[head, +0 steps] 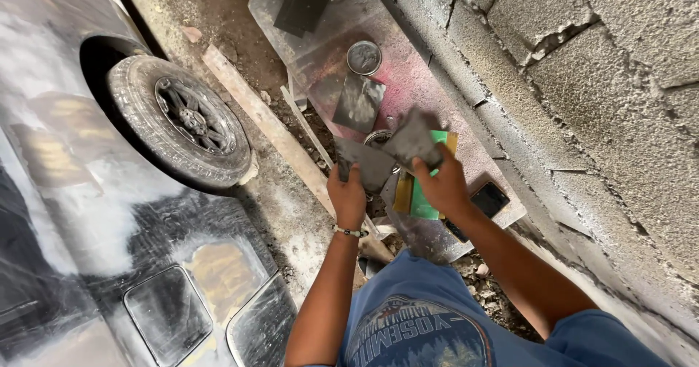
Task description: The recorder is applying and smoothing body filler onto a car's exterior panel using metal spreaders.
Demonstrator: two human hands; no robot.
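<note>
My left hand (pixel 346 192) grips a dark grey flat scraper blade (pixel 370 162) by its lower edge. My right hand (pixel 441 185) holds a second grey flat piece (pixel 413 138), tilted, its edge overlapping the first one. Both hands are raised close together over the ground beside a car. Below them lie a green sheet (pixel 422 201) and a yellow strip (pixel 403 192).
A sanded grey car body (pixel 87 214) with its wheel (pixel 186 123) fills the left. A rough block wall (pixel 582 97) runs along the right. On a flat board (pixel 408 83) lie a round tin (pixel 364 57), a dark sheet (pixel 358 102) and a phone (pixel 489 198). A wooden plank (pixel 266 123) lies on the dirt.
</note>
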